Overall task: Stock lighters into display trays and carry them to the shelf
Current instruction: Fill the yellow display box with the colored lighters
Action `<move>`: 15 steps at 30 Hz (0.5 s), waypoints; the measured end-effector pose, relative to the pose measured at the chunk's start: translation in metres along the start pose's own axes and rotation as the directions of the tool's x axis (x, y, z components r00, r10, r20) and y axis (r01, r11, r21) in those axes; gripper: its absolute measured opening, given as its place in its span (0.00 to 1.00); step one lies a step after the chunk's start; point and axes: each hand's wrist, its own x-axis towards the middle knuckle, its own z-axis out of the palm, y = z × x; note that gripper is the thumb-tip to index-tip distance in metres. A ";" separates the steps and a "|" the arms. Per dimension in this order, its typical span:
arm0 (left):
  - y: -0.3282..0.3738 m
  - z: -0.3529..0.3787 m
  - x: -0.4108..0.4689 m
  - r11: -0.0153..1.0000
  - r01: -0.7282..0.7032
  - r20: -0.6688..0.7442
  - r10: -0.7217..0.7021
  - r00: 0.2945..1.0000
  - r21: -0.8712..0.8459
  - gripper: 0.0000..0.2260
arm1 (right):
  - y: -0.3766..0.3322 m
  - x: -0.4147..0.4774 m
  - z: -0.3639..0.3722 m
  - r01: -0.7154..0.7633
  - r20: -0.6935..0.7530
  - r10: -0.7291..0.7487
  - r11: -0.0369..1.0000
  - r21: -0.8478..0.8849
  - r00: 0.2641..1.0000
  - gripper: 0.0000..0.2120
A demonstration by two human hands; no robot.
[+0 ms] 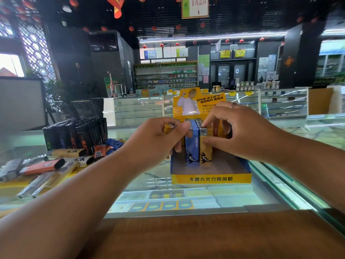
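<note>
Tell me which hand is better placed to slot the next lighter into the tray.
Probably the left hand: it holds a yellow lighter right at the display tray, while the right hand pinches a standing lighter.

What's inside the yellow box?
Standing up: a blue lighter and a yellow lighter, pinched by the right hand. The left hand, gripping another lighter, helps hide the rows behind.
</note>
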 end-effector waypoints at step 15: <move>0.015 -0.002 -0.007 0.982 -0.051 -0.086 0.036 0.996 -0.180 0.21 | -0.015 -0.002 -0.001 0.173 -0.018 -0.173 0.976 0.132 0.985 0.06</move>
